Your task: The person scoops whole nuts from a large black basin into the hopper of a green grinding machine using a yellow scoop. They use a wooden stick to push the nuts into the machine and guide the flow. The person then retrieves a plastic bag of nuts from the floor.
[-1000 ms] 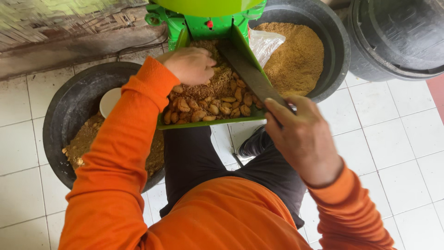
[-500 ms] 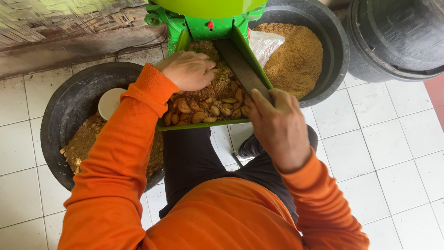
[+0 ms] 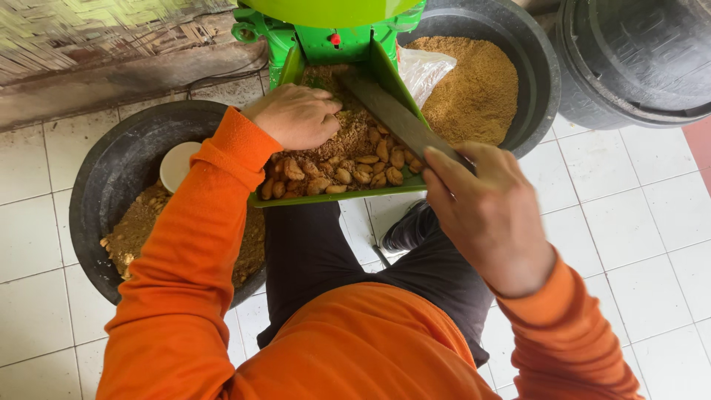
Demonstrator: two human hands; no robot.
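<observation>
A green machine's feed tray [image 3: 337,197] holds brown nuts [image 3: 354,172] and crumbly ground meal. My left hand [image 3: 296,115], in an orange sleeve, rests palm down on the meal in the tray's upper left part, fingers curled into it. My right hand [image 3: 485,215] grips the near end of a long dark flat stick [image 3: 396,118], which lies slanted along the tray's right side and points up toward the machine's throat.
A black tub [image 3: 111,200] at the left holds brown meal and a white bowl [image 3: 178,164]. Another black tub [image 3: 535,67] behind the tray holds fine tan meal and a clear plastic bag [image 3: 422,70]. A stacked black bucket [image 3: 637,67] stands at the right. White floor tiles all around.
My right hand has slid left and up along the stick toward the tray. My left hand stayed pressed on the meal, shifting only slightly.
</observation>
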